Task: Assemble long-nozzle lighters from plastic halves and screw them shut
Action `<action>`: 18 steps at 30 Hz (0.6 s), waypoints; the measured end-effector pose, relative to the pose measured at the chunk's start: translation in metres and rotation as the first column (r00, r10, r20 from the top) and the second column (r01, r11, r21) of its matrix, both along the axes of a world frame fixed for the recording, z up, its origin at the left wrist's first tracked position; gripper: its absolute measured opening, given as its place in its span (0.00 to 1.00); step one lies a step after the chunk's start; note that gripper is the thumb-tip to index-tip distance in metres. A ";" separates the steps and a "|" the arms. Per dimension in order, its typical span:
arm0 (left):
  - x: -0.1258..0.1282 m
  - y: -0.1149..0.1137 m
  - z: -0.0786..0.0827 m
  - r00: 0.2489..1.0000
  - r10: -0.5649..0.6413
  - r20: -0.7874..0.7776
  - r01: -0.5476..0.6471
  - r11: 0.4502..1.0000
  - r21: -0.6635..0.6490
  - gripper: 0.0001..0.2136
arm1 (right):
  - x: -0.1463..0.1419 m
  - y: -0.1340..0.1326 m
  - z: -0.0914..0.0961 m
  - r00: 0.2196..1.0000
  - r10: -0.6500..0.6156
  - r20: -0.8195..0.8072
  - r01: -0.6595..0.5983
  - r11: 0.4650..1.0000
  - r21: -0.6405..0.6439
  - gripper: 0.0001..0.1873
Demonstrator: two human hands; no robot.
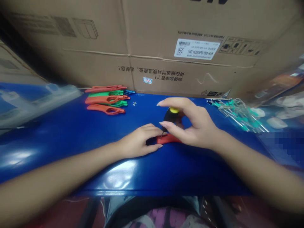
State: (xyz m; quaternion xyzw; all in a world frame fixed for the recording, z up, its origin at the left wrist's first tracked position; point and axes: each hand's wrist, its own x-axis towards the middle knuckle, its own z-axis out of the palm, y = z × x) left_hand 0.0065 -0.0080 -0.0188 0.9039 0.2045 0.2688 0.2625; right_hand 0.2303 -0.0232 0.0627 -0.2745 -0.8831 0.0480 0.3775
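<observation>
My right hand (190,122) grips a black and yellow screwdriver (170,117), its shaft tilted down to the left. The tip meets the left part of a red plastic handle piece (169,138) lying on the blue table. With thumb and fingers pinched around that piece's left end, my left hand (140,141) holds it against the tabletop. My right hand hides some of the red piece's far side. Any screw under the tip is too small to make out.
Orange and green plastic handle pieces (104,100) lie stacked at the back left. Small screws (134,103) sit beside them. Metal rods with teal parts (239,115) are heaped at the right. A large cardboard box (152,68) stands along the back of the blue table (71,133).
</observation>
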 end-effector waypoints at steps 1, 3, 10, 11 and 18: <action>0.000 0.000 0.000 1.000 -0.003 -0.002 0.003 1.000 -0.002 0.12 | -0.001 0.001 -0.001 1.000 -0.013 -0.007 0.013 0.998 0.056 0.18; 0.000 0.000 0.001 1.000 -0.008 -0.008 0.008 1.000 -0.007 0.14 | -0.001 0.003 -0.001 1.000 -0.016 0.014 0.015 0.993 0.116 0.15; 0.000 -0.001 0.005 0.999 -0.009 -0.040 0.008 1.000 -0.026 0.19 | 0.003 0.003 0.011 0.995 0.074 0.074 -0.074 0.997 -0.007 0.18; 0.000 -0.001 0.005 0.999 -0.010 -0.039 0.009 1.000 -0.023 0.19 | 0.004 0.003 0.011 0.995 0.030 0.093 -0.035 0.998 0.057 0.16; 0.001 -0.002 0.004 0.999 0.005 -0.034 -0.006 1.000 -0.022 0.17 | 0.010 0.006 0.018 0.977 -0.025 0.212 0.004 0.995 0.098 0.21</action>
